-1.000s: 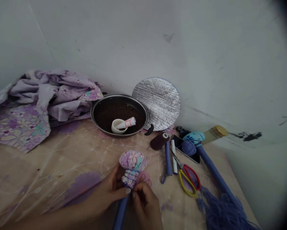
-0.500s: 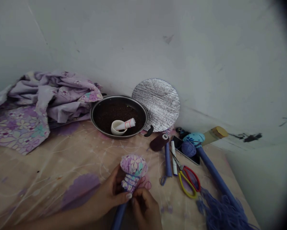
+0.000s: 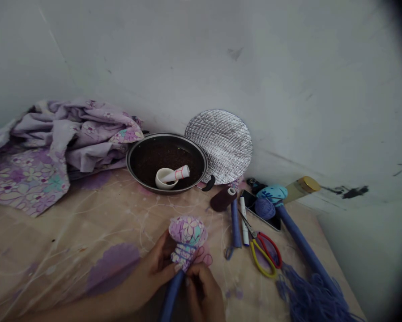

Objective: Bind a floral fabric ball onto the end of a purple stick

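My left hand (image 3: 162,264) is closed around the neck of a cloth-headed stick (image 3: 188,230), its thumb pressed on the gathered cloth. The stick has a round, padded head in purple floral cloth, and blue yarn (image 3: 185,249) is wound around the neck beneath it. A blue shaft (image 3: 173,293) runs down toward me out of view. Close against the right side of that neck, my right hand (image 3: 203,290) has its thumb and fingers pinched together. What they grip is too small or hidden to make out.
Behind stands a pan (image 3: 167,191) with dark contents and a small white cup (image 3: 164,180). Floral cloth (image 3: 70,138) lies left. To the right are scissors (image 3: 263,257), a marker (image 3: 244,221), a thread spool (image 3: 223,200), a second stick (image 3: 298,237) and tangled blue yarn (image 3: 317,297).
My left thumb has shifted slightly up the neck, and more of the blue shaft shows beneath it. My right hand stays pinched in nearly the same place.
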Action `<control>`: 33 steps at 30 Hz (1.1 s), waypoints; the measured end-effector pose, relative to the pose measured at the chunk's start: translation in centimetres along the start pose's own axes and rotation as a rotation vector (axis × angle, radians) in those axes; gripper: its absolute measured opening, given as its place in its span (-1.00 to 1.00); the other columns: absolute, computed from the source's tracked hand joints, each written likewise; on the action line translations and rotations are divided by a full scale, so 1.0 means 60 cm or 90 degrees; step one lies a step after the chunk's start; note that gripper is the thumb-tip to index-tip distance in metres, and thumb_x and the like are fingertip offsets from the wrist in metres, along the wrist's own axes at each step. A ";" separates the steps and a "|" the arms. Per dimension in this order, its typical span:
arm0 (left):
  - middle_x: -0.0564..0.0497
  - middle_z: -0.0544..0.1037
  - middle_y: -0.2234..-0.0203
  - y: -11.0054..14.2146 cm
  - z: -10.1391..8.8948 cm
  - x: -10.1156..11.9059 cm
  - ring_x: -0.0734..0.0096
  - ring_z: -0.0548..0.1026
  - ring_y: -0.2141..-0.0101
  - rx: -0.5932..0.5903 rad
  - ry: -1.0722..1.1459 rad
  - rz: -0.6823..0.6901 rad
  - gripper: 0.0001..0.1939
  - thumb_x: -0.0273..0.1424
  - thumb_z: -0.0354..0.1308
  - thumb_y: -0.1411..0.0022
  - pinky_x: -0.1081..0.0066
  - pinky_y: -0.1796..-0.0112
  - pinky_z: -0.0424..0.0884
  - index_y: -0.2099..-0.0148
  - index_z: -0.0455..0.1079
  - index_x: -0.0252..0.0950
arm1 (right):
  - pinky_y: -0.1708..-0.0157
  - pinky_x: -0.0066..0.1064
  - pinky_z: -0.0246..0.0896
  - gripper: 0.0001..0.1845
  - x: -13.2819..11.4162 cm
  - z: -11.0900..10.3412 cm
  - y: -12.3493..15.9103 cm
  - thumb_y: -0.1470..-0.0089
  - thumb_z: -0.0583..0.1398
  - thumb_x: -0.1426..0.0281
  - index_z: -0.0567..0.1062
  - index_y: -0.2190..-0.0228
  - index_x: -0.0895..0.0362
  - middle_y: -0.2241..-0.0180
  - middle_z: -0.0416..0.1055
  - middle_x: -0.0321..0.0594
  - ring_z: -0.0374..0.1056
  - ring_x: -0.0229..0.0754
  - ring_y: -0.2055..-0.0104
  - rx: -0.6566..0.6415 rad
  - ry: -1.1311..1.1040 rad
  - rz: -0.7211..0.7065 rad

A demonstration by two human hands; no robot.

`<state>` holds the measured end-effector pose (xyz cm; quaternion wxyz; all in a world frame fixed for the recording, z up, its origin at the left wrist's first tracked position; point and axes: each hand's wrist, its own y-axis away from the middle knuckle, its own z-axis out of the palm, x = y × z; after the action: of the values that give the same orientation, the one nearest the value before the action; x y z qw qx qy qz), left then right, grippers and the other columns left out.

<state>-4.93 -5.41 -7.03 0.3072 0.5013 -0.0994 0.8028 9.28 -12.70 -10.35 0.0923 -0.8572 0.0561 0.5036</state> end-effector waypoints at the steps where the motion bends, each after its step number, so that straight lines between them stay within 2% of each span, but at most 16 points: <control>1: -0.06 0.25 -0.18 0.000 0.000 0.000 0.21 0.23 -0.16 0.001 -0.005 -0.001 -0.30 -0.37 0.14 -0.18 0.15 -0.18 0.06 -0.28 -0.10 -0.08 | 0.51 -0.55 0.13 -0.87 -0.001 0.001 0.000 -0.07 0.04 0.42 0.36 0.46 0.08 0.55 0.32 -0.33 0.27 -0.27 0.53 0.004 0.000 0.003; 9: -0.09 0.28 -0.17 -0.001 -0.003 -0.001 0.17 0.26 -0.14 0.006 -0.005 -0.017 -0.28 -0.36 0.12 -0.19 0.08 -0.16 0.08 -0.30 -0.15 -0.11 | 0.52 -0.52 0.13 -0.82 -0.009 0.004 -0.004 -0.13 0.04 0.34 0.36 0.47 0.10 0.55 0.34 -0.31 0.27 -0.25 0.52 0.020 -0.026 0.005; 16: -0.06 0.32 -0.14 0.001 -0.001 0.005 0.19 0.27 -0.13 0.015 -0.002 -0.031 -0.40 -0.36 0.13 -0.18 0.13 -0.15 0.12 -0.23 0.02 -0.11 | 0.52 -0.53 0.13 -0.81 -0.011 -0.002 -0.008 -0.13 0.04 0.34 0.37 0.47 0.10 0.55 0.33 -0.32 0.27 -0.26 0.52 0.013 -0.030 0.008; 33: -0.09 0.33 -0.13 0.002 -0.001 -0.002 0.17 0.25 -0.14 0.012 0.011 -0.019 -0.33 -0.34 0.15 -0.17 0.15 -0.14 0.12 -0.26 -0.04 -0.14 | 0.55 -0.52 0.10 -0.82 -0.017 -0.008 -0.013 -0.12 0.06 0.36 0.38 0.48 0.10 0.57 0.33 -0.32 0.24 -0.27 0.54 0.013 -0.011 -0.010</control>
<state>-4.99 -5.52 -7.12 0.3149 0.4985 -0.0815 0.8035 9.32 -12.04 -9.17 0.1059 -0.8520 0.0538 0.5099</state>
